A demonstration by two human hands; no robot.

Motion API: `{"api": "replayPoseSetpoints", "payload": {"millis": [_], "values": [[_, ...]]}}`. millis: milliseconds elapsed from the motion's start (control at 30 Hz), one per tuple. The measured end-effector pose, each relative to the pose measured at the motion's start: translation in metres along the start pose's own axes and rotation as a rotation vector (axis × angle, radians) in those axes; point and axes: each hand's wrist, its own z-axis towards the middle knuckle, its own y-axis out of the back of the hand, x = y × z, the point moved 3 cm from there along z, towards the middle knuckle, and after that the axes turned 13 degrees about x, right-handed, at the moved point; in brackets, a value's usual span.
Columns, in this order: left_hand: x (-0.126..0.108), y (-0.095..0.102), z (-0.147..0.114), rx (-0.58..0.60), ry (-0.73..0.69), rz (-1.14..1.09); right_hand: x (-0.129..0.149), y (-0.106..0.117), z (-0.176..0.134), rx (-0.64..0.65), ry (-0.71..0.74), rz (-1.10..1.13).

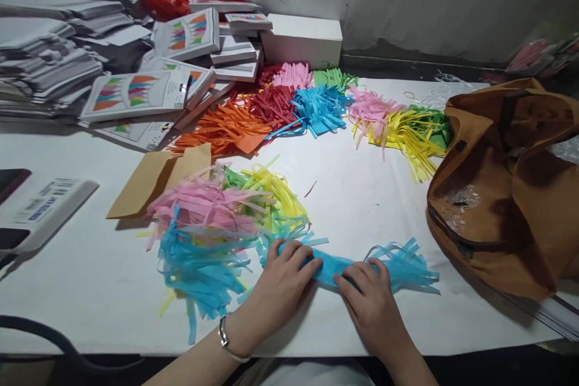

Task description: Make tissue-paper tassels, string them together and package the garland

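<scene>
A blue tissue-paper tassel strip (332,268) lies across the white table in front of me, with fringe at both ends. My left hand (289,271) bends its fingers over the strip's left part. Nearer the right fringe, my right hand (368,298) presses curled fingertips onto the same strip. Both thumbs are partly hidden. Close by on the left are a heap of blue tissue fringe (199,271), pink fringe (208,202) and yellow fringe (280,196).
Orange (226,129), red and bright blue fringe bundles (319,108) lie farther back. Picture boxes (136,93) and stacked flat cartons (40,66) fill the back left. On the right sits a brown bag (488,193). A brown paper envelope (140,187) lies left of the pink fringe.
</scene>
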Motion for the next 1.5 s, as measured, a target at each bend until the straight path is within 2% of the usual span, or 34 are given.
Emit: {"api": "replayPoseSetpoints", "payload": {"millis": [200, 267, 367, 467, 633, 767, 900, 1000, 1067, 1100, 1200, 1233, 1333, 1500], "values": [[0.018, 0.018, -0.018, -0.102, 0.256, 0.089, -0.004, 0.000, -0.012, -0.036, 0.001, -0.015], [0.009, 0.020, -0.022, -0.143, 0.188, 0.077, -0.004, -0.001, -0.012, -0.043, 0.006, -0.007], [-0.012, 0.010, -0.019, -0.112, -0.054, -0.001, -0.004, -0.001, -0.011, -0.031, 0.034, 0.017], [-0.018, -0.005, -0.012, -0.032, -0.108, -0.087, -0.004, -0.001, -0.012, -0.023, 0.033, 0.046], [-0.006, -0.008, -0.010, -0.060, 0.029, -0.112, -0.005, 0.002, -0.009, -0.065, -0.190, 0.044], [-0.005, -0.002, -0.006, -0.005, 0.206, -0.037, -0.006, -0.001, 0.005, 0.039, -0.347, -0.086], [-0.008, -0.001, 0.004, 0.052, 0.311, 0.030, -0.008, -0.001, 0.018, 0.137, -0.434, -0.224], [-0.007, -0.002, 0.007, 0.065, 0.321, 0.069, -0.008, 0.007, 0.021, 0.089, -0.468, -0.253], [-0.006, -0.003, 0.008, 0.064, 0.314, 0.084, -0.005, 0.012, 0.020, -0.009, -0.421, -0.241], [-0.005, -0.003, 0.009, 0.067, 0.308, 0.084, -0.003, 0.013, 0.020, -0.036, -0.346, -0.215], [-0.003, -0.001, 0.010, 0.083, 0.297, 0.059, 0.007, 0.004, 0.018, 0.007, -0.045, -0.105], [-0.002, 0.001, 0.010, 0.083, 0.298, 0.046, 0.009, 0.000, 0.017, 0.030, 0.016, -0.081], [-0.001, 0.006, 0.007, 0.024, 0.266, -0.028, 0.010, -0.008, 0.017, 0.044, 0.035, -0.058], [-0.006, 0.004, 0.000, -0.097, 0.011, -0.125, 0.014, -0.004, 0.023, 0.041, -0.009, -0.008]]}}
